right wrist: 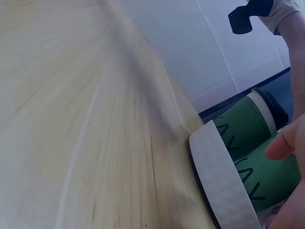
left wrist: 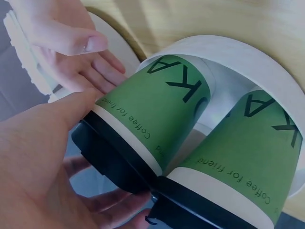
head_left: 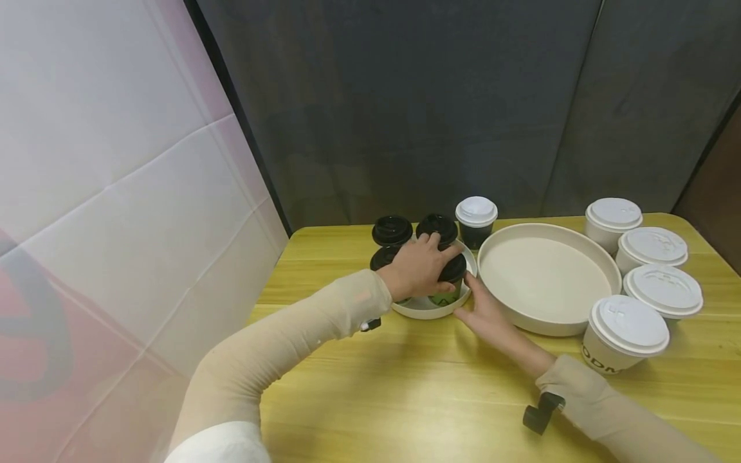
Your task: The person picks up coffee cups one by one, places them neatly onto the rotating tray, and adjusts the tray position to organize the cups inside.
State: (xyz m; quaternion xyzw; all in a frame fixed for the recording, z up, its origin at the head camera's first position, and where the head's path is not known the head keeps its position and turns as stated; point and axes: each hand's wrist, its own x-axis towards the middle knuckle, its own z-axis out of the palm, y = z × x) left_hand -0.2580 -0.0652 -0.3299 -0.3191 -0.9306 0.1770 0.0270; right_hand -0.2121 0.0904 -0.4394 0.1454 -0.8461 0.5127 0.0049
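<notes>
My left hand grips a green paper coffee cup from above. Its thumb lies along the cup just below the black lid, with the fingers round the lid's other side. The cup stands in a small round white tray. Beside it in the left wrist view is a second green cup; two more black lids show farther back. My right hand is at the small tray's right side, fingers extended near the gripped cup. Whether it touches the tray or cup, I cannot tell.
A larger round cream tray lies right of the small one. Several white-lidded paper cups curve along its right side. A dark cup with a white lid stands behind, between the trays. A dark wall borders the wooden table.
</notes>
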